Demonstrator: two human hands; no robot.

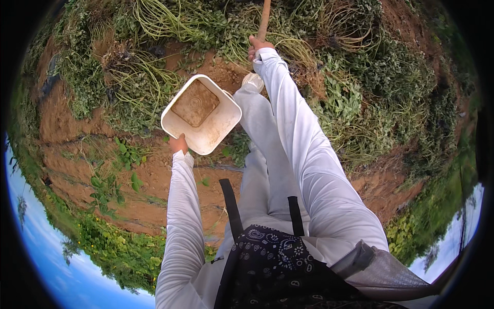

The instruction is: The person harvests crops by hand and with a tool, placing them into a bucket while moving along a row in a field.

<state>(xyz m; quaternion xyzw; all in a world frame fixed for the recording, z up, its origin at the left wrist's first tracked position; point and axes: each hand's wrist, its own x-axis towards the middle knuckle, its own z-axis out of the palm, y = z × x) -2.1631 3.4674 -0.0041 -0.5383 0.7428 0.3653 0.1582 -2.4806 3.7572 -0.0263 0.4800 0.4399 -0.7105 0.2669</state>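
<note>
My left hand [178, 144] grips the near-left rim of a white square plastic bucket [216, 133], thumb over the edge. The bucket tilts so that its inside faces me; only brown dirt stains show on its bottom. Up at the top centre, my right hand [259, 47] is closed around a wooden handle [264, 21], whose far end runs out of view. Below that hand, a shoe [253, 81] stands on bare reddish soil beside the bucket.
Heaps of uprooted, wilting leafy plants [154, 81] with long stems lie ahead and to both sides. More pulled plants [370, 96] cover the right. Reddish soil [150, 208] with small green weeds [106, 191] and strips of dark plastic film [50, 79] shows at left.
</note>
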